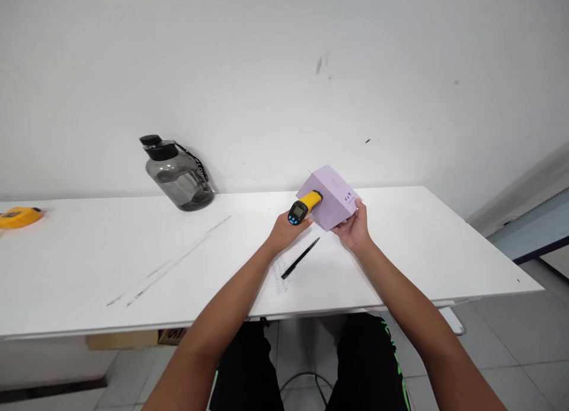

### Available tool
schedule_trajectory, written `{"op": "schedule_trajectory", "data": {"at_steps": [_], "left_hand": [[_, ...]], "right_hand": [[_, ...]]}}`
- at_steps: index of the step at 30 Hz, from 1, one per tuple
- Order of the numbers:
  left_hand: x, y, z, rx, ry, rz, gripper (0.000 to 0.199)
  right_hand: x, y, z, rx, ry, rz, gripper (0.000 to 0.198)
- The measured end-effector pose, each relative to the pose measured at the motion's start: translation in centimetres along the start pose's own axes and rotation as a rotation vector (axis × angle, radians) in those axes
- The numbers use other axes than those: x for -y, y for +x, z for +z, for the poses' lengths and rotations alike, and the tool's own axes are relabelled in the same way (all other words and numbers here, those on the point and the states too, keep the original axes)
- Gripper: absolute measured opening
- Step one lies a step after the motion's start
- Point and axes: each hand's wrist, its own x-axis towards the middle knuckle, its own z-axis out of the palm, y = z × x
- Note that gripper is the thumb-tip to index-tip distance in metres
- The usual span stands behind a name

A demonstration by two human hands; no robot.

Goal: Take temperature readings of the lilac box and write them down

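Note:
My left hand (287,229) is wrapped round the handle of a yellow and black infrared thermometer (304,207), whose small screen and blue buttons face me. Its front end points at the side of a light purple box (336,189); whether it touches the box I cannot tell. With fingers beneath and thumb at the right edge, my right hand (354,227) holds the box tilted above the table. Below the hands, a black pen (300,258) lies on a white sheet of paper (329,281) with handwriting down its left side.
A large grey see-through water bottle (184,183) with a black lid stands near the wall on the white table (89,269). At the far left edge is a yellow object (20,217), partly cut off. A cardboard box (128,340) shows under the table.

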Motion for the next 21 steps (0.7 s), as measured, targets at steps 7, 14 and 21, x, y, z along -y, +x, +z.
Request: {"op": "schedule_trajectory", "data": {"at_steps": [7, 14, 21], "left_hand": [[0.08, 0.11, -0.03, -0.011, 0.005, -0.019, 0.044], [0.60, 0.38, 0.02, -0.006, 0.004, -0.011, 0.047], [0.56, 0.26, 0.04, 0.019, -0.010, 0.000, 0.049]], "right_hand": [[-0.07, 0.12, -0.19, 0.024, 0.021, 0.008, 0.044], [-0.06, 0.17, -0.11, 0.010, 0.015, 0.010, 0.044], [0.11, 0.07, -0.01, 0.007, 0.001, 0.014, 0.043]]}}
